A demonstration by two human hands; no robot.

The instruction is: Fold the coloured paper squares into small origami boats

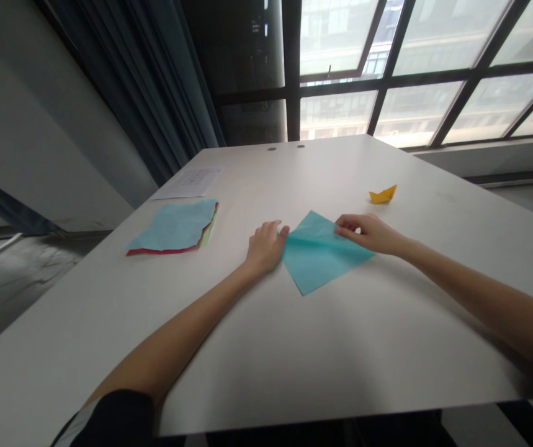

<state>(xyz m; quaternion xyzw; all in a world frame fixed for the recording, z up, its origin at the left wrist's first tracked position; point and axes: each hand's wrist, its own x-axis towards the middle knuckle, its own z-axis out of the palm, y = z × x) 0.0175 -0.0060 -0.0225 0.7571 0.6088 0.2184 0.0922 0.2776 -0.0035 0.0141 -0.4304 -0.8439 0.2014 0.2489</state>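
Observation:
A turquoise sheet of paper (317, 267) lies on the white table in front of me, turned so that one corner points toward me. A raised crease runs across its middle from left to right. At its left corner, my left hand (265, 247) rests on the table with the thumb against the paper, the corner partly hidden between thumb and fingers. My right hand (366, 232) pinches the sheet between thumb and curled fingers near the right corner. Beyond that hand stands a small folded yellow paper boat (383, 195).
To the left lies a stack of coloured paper (173, 226), light blue on top with red and green edges below. Behind it is a printed white sheet (189, 184). The table's near edge (340, 421) runs below my arms. Windows and a dark blue curtain (140, 81) stand beyond.

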